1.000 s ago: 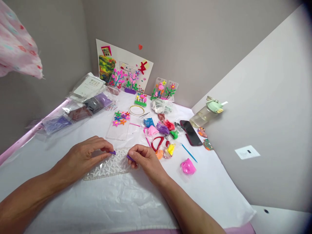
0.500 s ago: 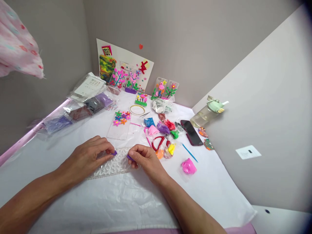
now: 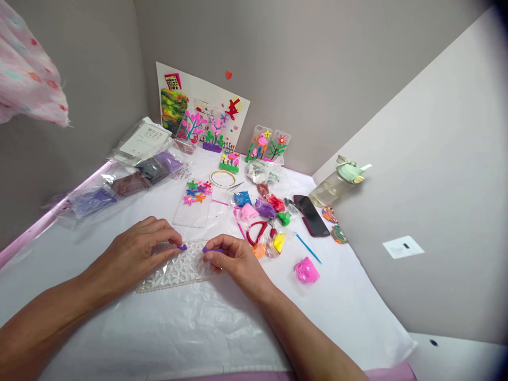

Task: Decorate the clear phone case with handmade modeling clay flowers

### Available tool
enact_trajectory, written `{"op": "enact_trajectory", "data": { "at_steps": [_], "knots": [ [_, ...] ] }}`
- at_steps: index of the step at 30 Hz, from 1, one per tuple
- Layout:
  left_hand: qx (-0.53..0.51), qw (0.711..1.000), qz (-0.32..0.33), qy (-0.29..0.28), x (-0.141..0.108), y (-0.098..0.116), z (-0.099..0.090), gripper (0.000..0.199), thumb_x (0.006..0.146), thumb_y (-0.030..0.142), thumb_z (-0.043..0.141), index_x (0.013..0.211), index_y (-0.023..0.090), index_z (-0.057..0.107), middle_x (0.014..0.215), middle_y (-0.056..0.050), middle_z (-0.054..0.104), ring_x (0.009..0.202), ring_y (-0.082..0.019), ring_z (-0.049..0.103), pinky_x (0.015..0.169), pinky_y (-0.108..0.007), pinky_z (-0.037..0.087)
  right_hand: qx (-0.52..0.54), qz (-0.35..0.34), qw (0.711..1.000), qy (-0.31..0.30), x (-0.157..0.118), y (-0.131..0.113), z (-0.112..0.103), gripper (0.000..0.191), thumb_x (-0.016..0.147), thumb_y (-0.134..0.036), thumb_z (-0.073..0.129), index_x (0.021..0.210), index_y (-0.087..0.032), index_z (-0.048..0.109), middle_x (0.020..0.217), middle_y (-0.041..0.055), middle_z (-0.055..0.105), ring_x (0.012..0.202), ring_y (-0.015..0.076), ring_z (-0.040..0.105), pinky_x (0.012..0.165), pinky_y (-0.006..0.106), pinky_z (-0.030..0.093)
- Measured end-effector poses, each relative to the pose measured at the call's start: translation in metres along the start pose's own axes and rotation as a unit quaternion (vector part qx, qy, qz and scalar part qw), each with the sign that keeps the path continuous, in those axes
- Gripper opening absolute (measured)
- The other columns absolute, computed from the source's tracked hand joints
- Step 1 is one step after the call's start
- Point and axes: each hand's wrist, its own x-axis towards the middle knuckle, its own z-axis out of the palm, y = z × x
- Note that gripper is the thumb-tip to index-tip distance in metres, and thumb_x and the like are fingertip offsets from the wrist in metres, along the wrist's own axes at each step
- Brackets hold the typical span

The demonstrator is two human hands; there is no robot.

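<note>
My left hand (image 3: 141, 248) pinches a small bit of purple clay (image 3: 182, 247) between thumb and fingertips, above the left part of a clear textured mat (image 3: 174, 274). Over the mat's right end, my right hand (image 3: 232, 259) holds a longer piece of purple clay (image 3: 213, 250) between thumb and fingers. Just behind the mat lies a clear case (image 3: 193, 214) with several colourful clay flowers near its top. To the right of my right hand are wrapped clay lumps, among them orange (image 3: 259, 250), yellow (image 3: 279, 242) and bright pink (image 3: 307, 270).
Red-handled scissors (image 3: 256, 233), a blue tool (image 3: 308, 248), a phone (image 3: 311, 216) and a bottle (image 3: 337, 182) are to the right. Bagged clay packs (image 3: 130, 182) lie at the back left. Decorated cases (image 3: 260, 143) lean at the back. A gold ring (image 3: 223, 179) sits mid-table.
My left hand has shifted slightly left with its purple bit. More of the purple piece now shows in my right hand, whose fingertips have turned a little.
</note>
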Motion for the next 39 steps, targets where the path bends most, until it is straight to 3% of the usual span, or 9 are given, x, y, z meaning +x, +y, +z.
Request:
{"op": "enact_trajectory", "data": {
  "at_steps": [11, 18, 22, 26, 32, 39],
  "knots": [
    [-0.014, 0.998, -0.018, -0.051, 0.002, 0.002, -0.003, 0.031, 0.091, 0.058, 0.064, 0.084, 0.029, 0.071, 0.091, -0.001, 0.071, 0.093, -0.026, 0.063, 0.082, -0.034, 0.048, -0.010, -0.008, 1.000, -0.017, -0.001, -0.001, 0.000, 0.042, 0.082, -0.058, 0.082, 0.090, -0.019, 0.071, 0.076, 0.0002, 0.071, 0.062, 0.0107, 0.053, 0.062, 0.026, 0.043],
    [-0.018, 1.000, 0.013, -0.009, 0.002, -0.008, 0.000, 0.033, 0.100, 0.054, 0.053, 0.102, 0.032, 0.078, 0.101, -0.002, 0.075, 0.102, -0.027, 0.065, 0.089, -0.035, 0.050, -0.013, -0.010, 1.000, -0.017, -0.001, -0.002, 0.001, 0.040, 0.083, -0.058, 0.081, 0.089, -0.019, 0.071, 0.076, -0.0002, 0.070, 0.061, 0.0105, 0.052, 0.062, 0.025, 0.042],
    [-0.009, 0.999, 0.034, -0.036, 0.004, -0.015, 0.006, 0.029, 0.102, 0.048, 0.054, 0.105, 0.032, 0.078, 0.102, -0.002, 0.074, 0.103, -0.025, 0.065, 0.089, -0.033, 0.051, -0.016, -0.011, 1.000, -0.022, -0.001, 0.000, 0.000, 0.041, 0.083, -0.058, 0.080, 0.089, -0.019, 0.070, 0.076, -0.0002, 0.070, 0.061, 0.0106, 0.052, 0.062, 0.026, 0.043],
    [-0.003, 0.998, 0.038, -0.043, 0.004, -0.013, 0.004, 0.026, 0.103, 0.043, 0.053, 0.098, 0.031, 0.076, 0.103, -0.001, 0.074, 0.104, -0.024, 0.066, 0.089, -0.031, 0.051, -0.013, -0.015, 1.000, -0.022, -0.001, 0.000, 0.001, 0.041, 0.083, -0.058, 0.081, 0.089, -0.019, 0.070, 0.077, 0.0001, 0.071, 0.061, 0.0107, 0.053, 0.062, 0.026, 0.043],
    [-0.050, 0.998, 0.011, -0.032, 0.002, -0.001, 0.003, 0.025, 0.102, 0.045, 0.051, 0.105, 0.033, 0.074, 0.106, 0.001, 0.077, 0.097, -0.023, 0.071, 0.085, -0.028, 0.053, 0.010, -0.015, 1.000, -0.015, -0.002, -0.002, 0.000, 0.041, 0.082, -0.054, 0.083, 0.101, -0.021, 0.066, 0.080, -0.0003, 0.072, 0.062, 0.0110, 0.055, 0.062, 0.025, 0.044],
    [-0.059, 0.997, 0.051, -0.029, 0.004, 0.002, 0.007, 0.029, 0.103, 0.038, 0.048, 0.101, 0.029, 0.076, 0.102, -0.002, 0.077, 0.099, -0.023, 0.069, 0.088, -0.031, 0.054, -0.051, -0.023, 0.998, -0.010, -0.002, 0.000, 0.001, 0.024, 0.088, -0.041, 0.074, 0.102, -0.021, 0.072, 0.086, 0.0003, 0.071, 0.066, 0.0120, 0.054, 0.065, 0.026, 0.044]
  ]
}}
